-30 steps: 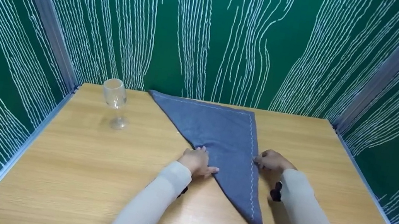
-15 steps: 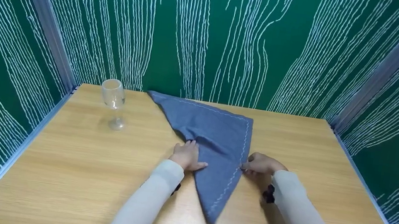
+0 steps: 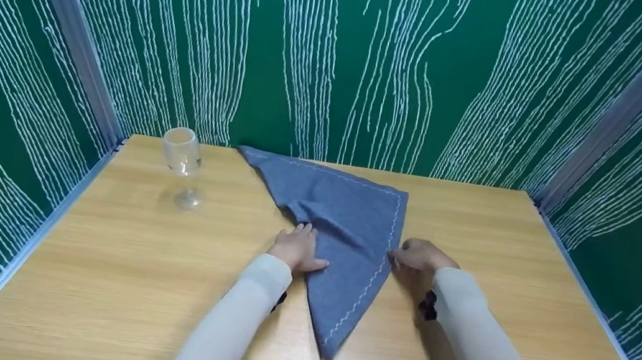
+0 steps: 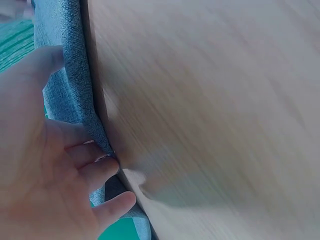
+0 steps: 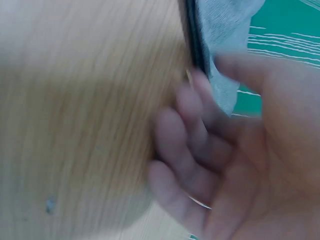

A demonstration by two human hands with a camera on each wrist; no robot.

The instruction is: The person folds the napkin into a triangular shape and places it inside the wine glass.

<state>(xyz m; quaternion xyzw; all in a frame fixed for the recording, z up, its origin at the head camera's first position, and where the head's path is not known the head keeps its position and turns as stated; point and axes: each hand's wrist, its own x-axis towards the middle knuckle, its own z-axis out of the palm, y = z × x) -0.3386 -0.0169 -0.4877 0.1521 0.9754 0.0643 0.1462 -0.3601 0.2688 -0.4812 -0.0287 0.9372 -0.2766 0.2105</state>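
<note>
A grey-blue cloth napkin (image 3: 353, 216), folded to a triangle with white zigzag stitching along two sides, lies on the table with its near point towards me. My left hand (image 3: 295, 248) rests on its left edge, thumb and fingers spread. Creases run across the cloth from those fingertips. In the left wrist view, the thumb lies on the cloth and the fingers touch its folded edge (image 4: 82, 75). At the stitched right edge, my right hand (image 3: 420, 255) pinches the cloth between thumb and forefinger. Its other fingers curl beside the edge, blurred in the right wrist view.
A stemmed glass (image 3: 182, 163) stands upright at the back left of the wooden table (image 3: 156, 282). Green panels (image 3: 489, 53) with white wavy lines enclose the back and both sides, joined by grey posts.
The napkin's near point has swung left, and creases have formed by my left hand. Both hands have shifted left; the right has lately slid a little farther away along the edge.
</note>
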